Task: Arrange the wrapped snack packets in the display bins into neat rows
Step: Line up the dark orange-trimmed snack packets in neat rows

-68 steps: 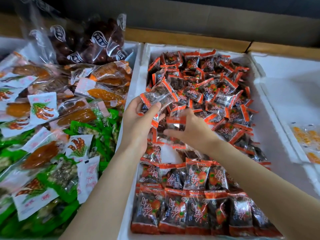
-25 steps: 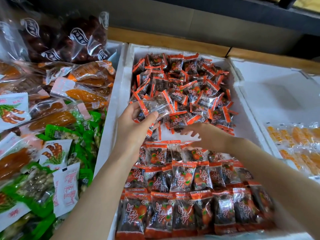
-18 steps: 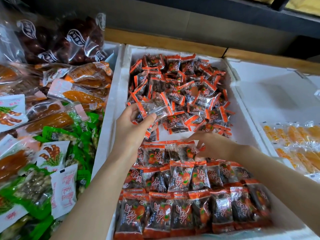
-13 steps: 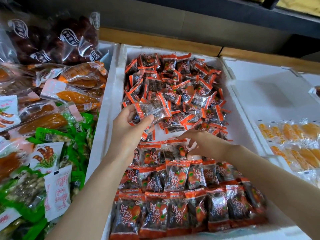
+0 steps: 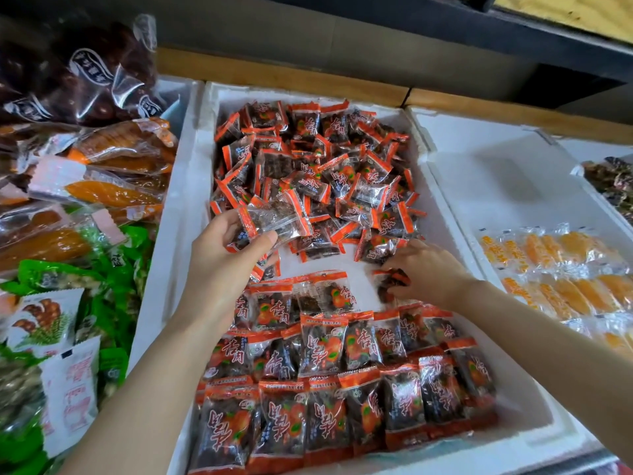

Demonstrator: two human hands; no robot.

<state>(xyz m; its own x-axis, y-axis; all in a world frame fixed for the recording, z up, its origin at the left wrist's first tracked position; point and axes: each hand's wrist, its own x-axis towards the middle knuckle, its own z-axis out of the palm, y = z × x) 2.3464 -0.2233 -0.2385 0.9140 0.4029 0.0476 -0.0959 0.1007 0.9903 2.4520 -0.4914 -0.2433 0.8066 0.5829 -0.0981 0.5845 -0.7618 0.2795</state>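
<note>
A white foam bin [image 5: 186,214] holds red-edged snack packets. Neat overlapping rows [image 5: 329,389] fill its near half, and a loose heap [image 5: 318,173] lies in the far half. My left hand [image 5: 222,265] holds a small stack of packets [image 5: 274,217] above the bin's left side. My right hand [image 5: 424,272] is at the right end of the short third row, its fingers pinching one packet [image 5: 390,282] down by the bare foam floor.
Left bin [image 5: 78,200] is piled with orange, green and white packets and dark date bags [image 5: 75,70]. A second foam bin [image 5: 496,166] on the right holds rows of yellow packets [image 5: 561,269]. A wooden ledge [image 5: 274,70] runs behind.
My right hand has shifted right along the third row and now pinches a packet at its right end. My left hand keeps its stack in the same place.
</note>
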